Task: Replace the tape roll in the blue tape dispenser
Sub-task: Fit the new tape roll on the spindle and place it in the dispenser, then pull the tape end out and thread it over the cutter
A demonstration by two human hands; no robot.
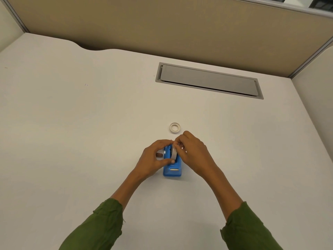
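dispenser (pixel 172 169) on tabletop (pixel 90 123) | tape roll (pixel 174 152) upright in it | left hand (pixel 155 159), right hand (pixel 193 152): both grips clamped on roll | spare ring (pixel 175 127) just beyond

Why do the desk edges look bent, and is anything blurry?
Head view: the wide lens bows the desk and partition lines; light is soft and even, shadows faint; the hands and blue tape dispenser are slightly soft, the spare tape roll small but clear.

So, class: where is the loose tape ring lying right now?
In the head view, the loose tape ring lies flat on the desk, just beyond the right hand and blue tape dispenser.
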